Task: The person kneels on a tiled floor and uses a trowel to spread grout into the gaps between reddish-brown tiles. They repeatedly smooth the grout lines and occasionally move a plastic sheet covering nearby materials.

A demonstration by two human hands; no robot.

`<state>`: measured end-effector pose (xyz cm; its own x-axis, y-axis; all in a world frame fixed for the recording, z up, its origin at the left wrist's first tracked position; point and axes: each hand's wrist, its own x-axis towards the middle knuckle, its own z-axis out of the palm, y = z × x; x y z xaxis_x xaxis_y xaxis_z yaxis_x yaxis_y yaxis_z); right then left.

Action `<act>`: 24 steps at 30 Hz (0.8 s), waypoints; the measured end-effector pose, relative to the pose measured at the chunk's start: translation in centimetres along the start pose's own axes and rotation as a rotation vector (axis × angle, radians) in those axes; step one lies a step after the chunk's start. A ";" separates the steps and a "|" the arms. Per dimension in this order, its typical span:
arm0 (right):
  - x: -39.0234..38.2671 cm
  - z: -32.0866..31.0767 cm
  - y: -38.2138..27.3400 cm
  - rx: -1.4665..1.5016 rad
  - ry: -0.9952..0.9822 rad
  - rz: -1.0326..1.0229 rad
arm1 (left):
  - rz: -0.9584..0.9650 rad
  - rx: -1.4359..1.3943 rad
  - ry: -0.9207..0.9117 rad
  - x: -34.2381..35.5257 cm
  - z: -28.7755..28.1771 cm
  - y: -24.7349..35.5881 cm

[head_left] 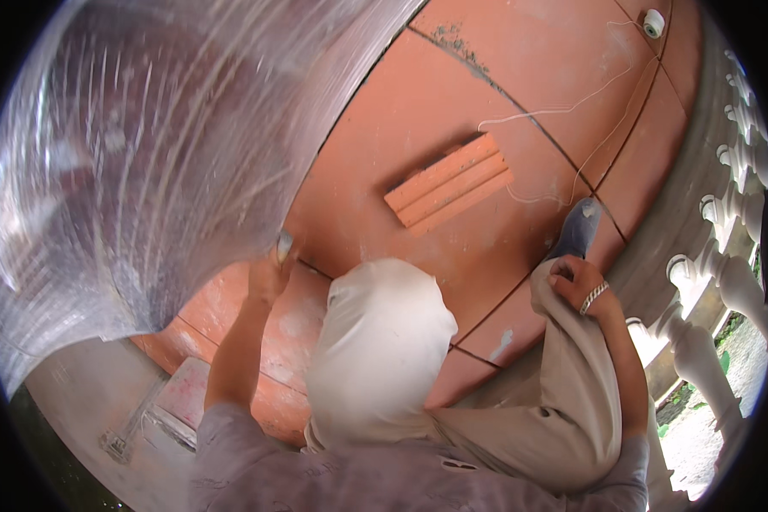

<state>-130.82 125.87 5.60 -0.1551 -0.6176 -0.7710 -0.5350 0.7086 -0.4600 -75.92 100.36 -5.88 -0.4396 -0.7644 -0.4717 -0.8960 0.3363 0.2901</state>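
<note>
My left hand is closed near the edge of the plastic sheeting, by the red floor tiles. A small pale piece shows at its fingertips; I cannot make out what it is. My right hand, with a metal bracelet on the wrist, rests on my right knee with its fingers curled in, and nothing shows in them. Ahead of my knees lies a grooved orange brick, set at a slant on the tiles. Thin white string runs out from both ends of it.
A white spool lies at the far right, near the string. White balusters line the right side along a grey ledge. At the lower left, a pale, red-stained block sits by my left arm. My shoe stands on the tiles.
</note>
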 end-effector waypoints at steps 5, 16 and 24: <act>-0.4 -0.1 0.5 0.097 0.086 0.053 | 0.008 -0.044 0.070 -0.3 0.0 0.4; 0.1 -0.3 -0.1 0.036 0.031 0.025 | -0.107 -0.148 -0.015 10.7 -1.7 12.5; -0.5 -0.6 0.0 -0.016 0.029 0.048 | -0.076 -0.152 -0.044 11.5 -2.3 13.2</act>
<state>-131.21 125.99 6.23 -0.2051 -0.5926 -0.7790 -0.5395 0.7325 -0.4152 -92.68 94.78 -5.54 -0.3761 -0.7585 -0.5323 -0.9085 0.1888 0.3728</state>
